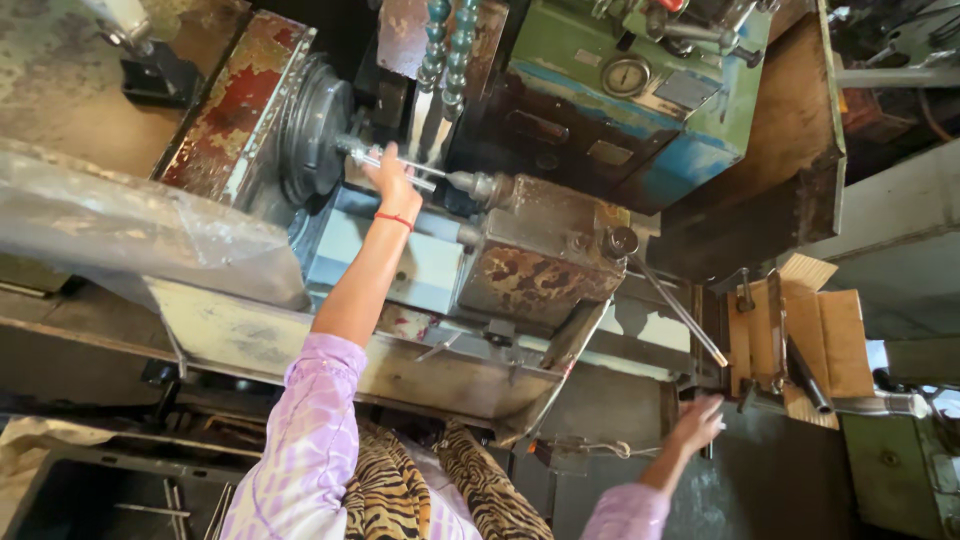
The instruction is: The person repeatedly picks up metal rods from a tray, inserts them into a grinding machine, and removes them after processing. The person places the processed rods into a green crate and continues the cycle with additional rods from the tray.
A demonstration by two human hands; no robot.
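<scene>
A thin metal rod (400, 163) is lying level in the middle of an old lathe (500, 255), reaching from the dark round chuck (318, 125) on one side towards the pointed tailstock tip (478, 185) on the other. The left hand (392, 180) is reaching up to this rod, its fingers (378, 158) curling around it near the chuck end; a red thread band (394, 218) is sitting on that wrist, and a lilac patterned sleeve (310, 440) is covering the upper arm.

Just beyond the rod's far end, the rust-mottled tailstock block (540, 265) is standing on the pale blue bed, with a long slim lever (680, 310) slanting down from a round knob at its corner. The right hand (697, 422) is hovering low, near the bottom end of that lever and beside the machine's edge; its fingers are spreading loosely and holding nothing, though whether they are touching the metal beneath cannot be told.

Further out, pieces of brown cardboard (830, 345) are leaning beside the right hand, with a dark pipe (810, 385) lying across them. Above, a green and blue machine housing (640, 90) with a round gauge is rising behind the rod. To the far side, a crumpled clear plastic sheet (130, 225) is draping over a metal tray (300, 345) that is running under the lathe. Tiger-striped cloth (430, 490) is showing at the person's lap.
</scene>
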